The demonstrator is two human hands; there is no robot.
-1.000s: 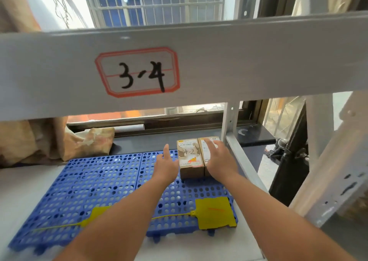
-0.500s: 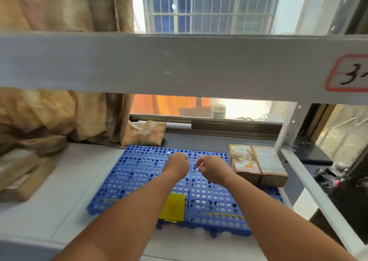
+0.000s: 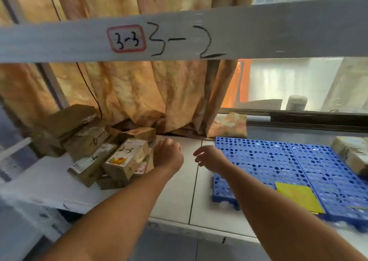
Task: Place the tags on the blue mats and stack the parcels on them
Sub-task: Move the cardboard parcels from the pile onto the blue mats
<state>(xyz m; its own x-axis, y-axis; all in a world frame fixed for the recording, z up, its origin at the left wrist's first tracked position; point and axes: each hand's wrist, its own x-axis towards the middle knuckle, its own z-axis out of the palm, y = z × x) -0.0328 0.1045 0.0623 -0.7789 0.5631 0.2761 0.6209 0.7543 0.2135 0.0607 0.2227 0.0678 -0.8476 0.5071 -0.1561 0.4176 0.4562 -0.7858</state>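
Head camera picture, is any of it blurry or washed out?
Head view: the window upper right is blown out white; the left edge and the parcels are smeared by motion blur; the shelf beam bows from wide-angle distortion; the mats stay fairly sharp.

Brown parcels (image 3: pixel 111 153) heaped left on the shelf; yellow tag (image 3: pixel 298 196) flat on perforated blue mats (image 3: pixel 278 165).

A grey shelf beam (image 3: pixel 258 31) crosses the upper frame, with a red-bordered label (image 3: pixel 126 39) reading "3-3" and handwritten "3-2" beside it. An orange-patterned curtain (image 3: pixel 139 93) hangs behind, centre and left. A bright window (image 3: pixel 298 83) fills the right background.
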